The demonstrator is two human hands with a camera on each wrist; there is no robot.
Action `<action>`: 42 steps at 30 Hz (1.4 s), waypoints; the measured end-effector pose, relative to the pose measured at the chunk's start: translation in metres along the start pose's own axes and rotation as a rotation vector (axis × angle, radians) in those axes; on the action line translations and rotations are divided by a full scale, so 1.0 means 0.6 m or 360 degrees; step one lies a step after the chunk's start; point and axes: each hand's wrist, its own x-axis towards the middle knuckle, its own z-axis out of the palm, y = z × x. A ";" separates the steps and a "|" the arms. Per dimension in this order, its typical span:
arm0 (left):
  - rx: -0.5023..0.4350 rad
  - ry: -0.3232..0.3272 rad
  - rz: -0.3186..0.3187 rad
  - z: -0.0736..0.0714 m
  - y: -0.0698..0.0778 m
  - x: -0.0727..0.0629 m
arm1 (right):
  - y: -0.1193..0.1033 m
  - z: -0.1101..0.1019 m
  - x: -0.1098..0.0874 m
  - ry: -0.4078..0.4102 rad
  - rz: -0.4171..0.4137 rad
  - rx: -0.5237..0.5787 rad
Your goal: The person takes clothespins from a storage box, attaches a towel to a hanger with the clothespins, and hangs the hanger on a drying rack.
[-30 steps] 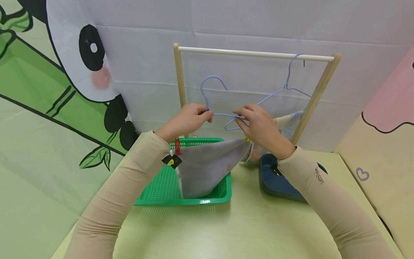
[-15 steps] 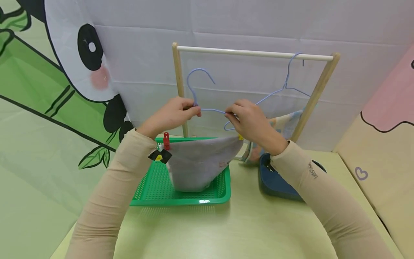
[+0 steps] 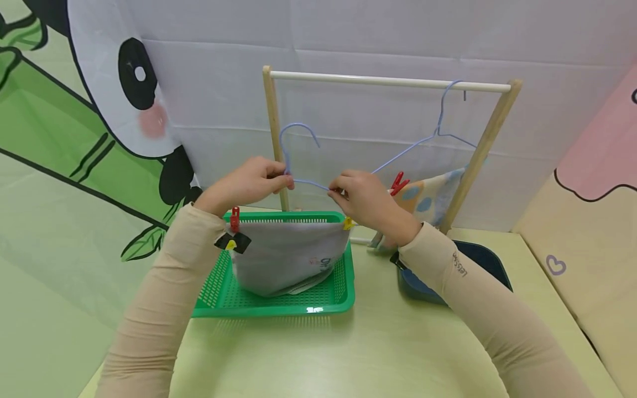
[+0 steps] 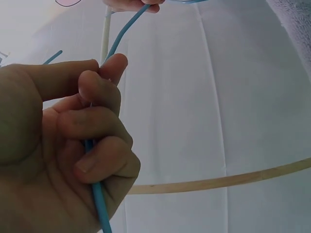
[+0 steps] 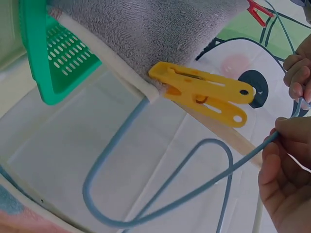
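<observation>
A blue wire hanger [image 3: 311, 183] is held up in front of the rack by both hands. My left hand [image 3: 249, 185] grips it just below the hook, its fingers curled round the wire in the left wrist view. On the hanger's right shoulder, my right hand [image 3: 370, 202] pinches the wire between thumb and fingers. Below hangs a grey towel [image 3: 288, 257], with a red clothespin [image 3: 235, 219] at its left corner and a yellow clothespin [image 5: 204, 92] at its right. The right wrist view shows the yellow one clamping the towel's edge near the bent hanger end.
Behind the hands stands a wooden rack with a white rod [image 3: 388, 80]. A second blue hanger [image 3: 440, 110] hangs there with a patterned towel [image 3: 428, 199]. The green basket [image 3: 278, 310] lies under the grey towel; a dark blue tray [image 3: 487, 260] sits at the right.
Both hands have moved left with the hanger, and the grey towel has shifted left over the basket. The hook rose, then came down again. A red clothespin on the patterned towel has come into sight.
</observation>
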 end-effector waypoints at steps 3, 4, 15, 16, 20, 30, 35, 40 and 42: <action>0.0024 -0.0015 -0.0002 0.000 -0.007 0.000 | -0.002 0.008 0.002 -0.0059 0.0030 0.0004; 0.0027 -0.0020 -0.0003 0.000 -0.009 0.000 | -0.002 0.010 0.004 -0.0080 0.0041 0.0001; 0.0117 -0.0037 -0.0003 -0.003 -0.022 0.006 | -0.001 0.035 0.030 -0.0308 0.0137 -0.0022; 0.0124 -0.0029 -0.0002 -0.004 -0.023 0.006 | 0.000 0.036 0.033 -0.0320 0.0141 -0.0020; 0.0150 0.0008 -0.0022 -0.006 -0.022 0.008 | 0.004 0.036 0.048 -0.0353 0.0149 -0.0013; 0.0225 0.0103 -0.0075 -0.013 -0.012 0.013 | 0.008 0.027 0.086 -0.0427 0.0183 -0.0104; 0.0257 0.0162 -0.0076 -0.008 -0.007 0.024 | 0.009 0.021 0.098 -0.0444 0.0203 -0.0158; 0.0278 0.0227 -0.0072 -0.002 -0.001 0.033 | 0.008 0.016 0.105 -0.0423 0.0183 -0.0215; 0.0271 0.0258 -0.0069 0.000 0.002 0.036 | 0.009 0.014 0.107 -0.0417 0.0194 -0.0243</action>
